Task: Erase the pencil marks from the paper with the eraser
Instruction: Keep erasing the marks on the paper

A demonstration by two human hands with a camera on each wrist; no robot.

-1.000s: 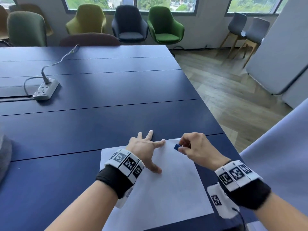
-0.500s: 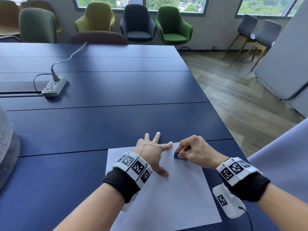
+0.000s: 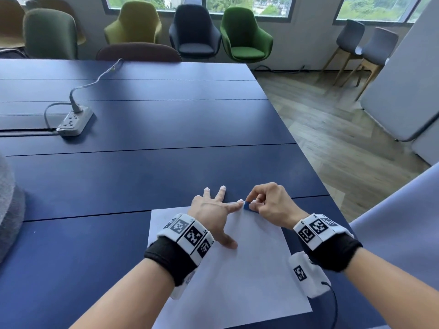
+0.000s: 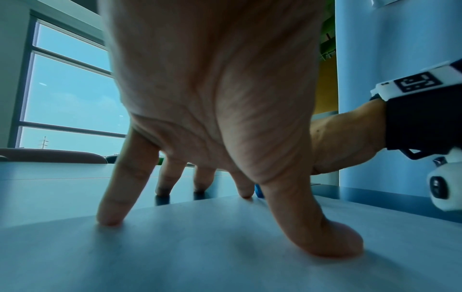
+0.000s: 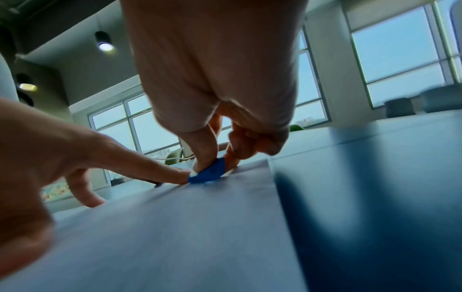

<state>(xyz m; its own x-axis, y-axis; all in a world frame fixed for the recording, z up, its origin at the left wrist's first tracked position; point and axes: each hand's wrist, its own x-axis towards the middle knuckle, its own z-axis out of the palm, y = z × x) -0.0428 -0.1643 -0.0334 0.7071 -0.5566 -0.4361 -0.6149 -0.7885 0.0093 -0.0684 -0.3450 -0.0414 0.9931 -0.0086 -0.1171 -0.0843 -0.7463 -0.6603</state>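
A white sheet of paper (image 3: 237, 281) lies on the dark blue table (image 3: 142, 174) near its front right corner. My left hand (image 3: 213, 210) presses on the sheet's far edge with fingers spread and straight, thumb (image 4: 325, 237) and fingertips (image 4: 110, 219) flat on the sheet. My right hand (image 3: 268, 205) pinches a small blue eraser (image 3: 247, 206) between thumb and forefinger. The eraser (image 5: 208, 172) touches the paper at its far edge, right beside the left forefinger. No pencil marks are discernible on the paper.
A grey power strip (image 3: 74, 121) with its cable lies far left on the table. A maroon chair (image 3: 139, 52) stands at the table's far edge, with several chairs by the windows. The table's right edge (image 3: 308, 167) drops to wooden floor. A grey thing (image 3: 9, 210) is at the left.
The right hand brought the eraser down and left onto the paper's far edge, close against the left forefinger. The left hand stayed pressed on the sheet. The head view shifted slightly.
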